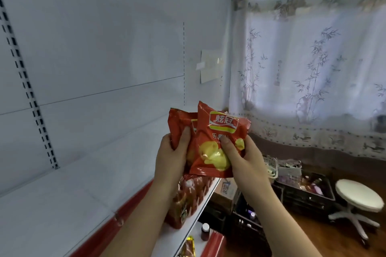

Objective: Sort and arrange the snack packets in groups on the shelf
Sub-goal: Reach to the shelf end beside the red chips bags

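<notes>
Left hand (pixel 173 152) and right hand (pixel 240 156) each pinch a red chip packet (pixel 217 142) mid-frame; slick overlapping foil may slip off the shelf (pixel 83 183) edge.

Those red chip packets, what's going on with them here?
A person is holding two red chip packets up over a white shelf. The left hand grips the rear packet, and the right hand pinches the front packet, which overlaps it. Neither is set down yet. More red packets sit on the shelf below.
</notes>
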Tool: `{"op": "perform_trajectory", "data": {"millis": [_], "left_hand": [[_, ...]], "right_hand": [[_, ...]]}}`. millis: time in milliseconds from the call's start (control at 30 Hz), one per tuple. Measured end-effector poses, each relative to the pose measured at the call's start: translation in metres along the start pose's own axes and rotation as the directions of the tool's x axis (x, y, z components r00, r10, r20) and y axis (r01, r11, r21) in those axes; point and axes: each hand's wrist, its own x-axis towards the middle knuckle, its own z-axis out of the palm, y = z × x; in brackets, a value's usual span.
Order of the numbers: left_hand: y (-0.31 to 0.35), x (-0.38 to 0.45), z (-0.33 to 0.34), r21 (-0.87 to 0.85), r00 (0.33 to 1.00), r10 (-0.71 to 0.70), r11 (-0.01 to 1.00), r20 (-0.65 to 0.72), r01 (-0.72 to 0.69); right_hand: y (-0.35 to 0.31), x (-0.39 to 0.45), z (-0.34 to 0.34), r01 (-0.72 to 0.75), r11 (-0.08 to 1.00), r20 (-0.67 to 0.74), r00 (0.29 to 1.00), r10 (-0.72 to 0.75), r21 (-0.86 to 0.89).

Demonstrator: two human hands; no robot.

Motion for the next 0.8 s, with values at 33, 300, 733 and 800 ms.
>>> {"op": "perform_trajectory", "data": {"millis": [33,300,733,800], "left_hand": [[0.0,0.015,0.014,0.009,1.0,-0.003,1.0,-0.012,0.003],[-0.021,0.14,0.078,0.021,0.984,-0.038,0.999,-0.175,0.042],[-0.09,0.352,0.074,0.121,0.888,-0.17,0.963,-0.427,0.242],[-0.099,0.373,0.077,0.135,0.861,-0.205,0.945,-0.465,0.298]], "right_hand": [[0.005,0.021,-0.008,-0.01,1.0,0.014,1.0,0.01,0.018],[0.046,0.182,-0.025,-0.063,0.995,0.162,0.986,0.049,0.083],[0.163,0.412,0.043,-0.189,0.98,0.389,0.9,0.195,-0.054],[0.182,0.443,0.052,-0.229,0.97,0.446,0.863,0.239,-0.076]]}}
